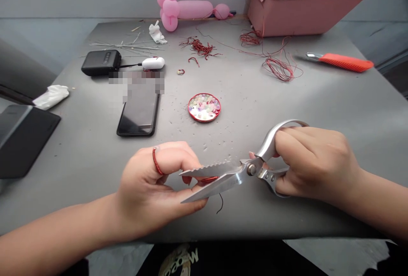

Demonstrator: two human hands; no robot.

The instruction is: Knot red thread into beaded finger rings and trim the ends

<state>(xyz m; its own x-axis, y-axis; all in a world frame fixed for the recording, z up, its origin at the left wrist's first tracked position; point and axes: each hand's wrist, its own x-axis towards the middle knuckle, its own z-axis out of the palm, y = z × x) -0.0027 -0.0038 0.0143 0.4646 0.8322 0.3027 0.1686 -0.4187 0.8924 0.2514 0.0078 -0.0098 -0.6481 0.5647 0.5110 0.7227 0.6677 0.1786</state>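
Over the grey worktop (242,97), the right hand (314,161) is gripping large steel scissors (229,176), blades parted. The left hand (153,187) is pinching a small red wire coil (208,179) between them. Closing the blades risks nicking fingertips or dropping the coil.

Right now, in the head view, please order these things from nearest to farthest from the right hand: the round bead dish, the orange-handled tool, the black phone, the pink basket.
From the right hand, holding the scissors:
1. Round bead dish, up and to its left, mid-table.
2. Orange-handled tool, beyond it, toward the far right edge.
3. Black phone, far across to the left.
4. Pink basket, at the far right corner.
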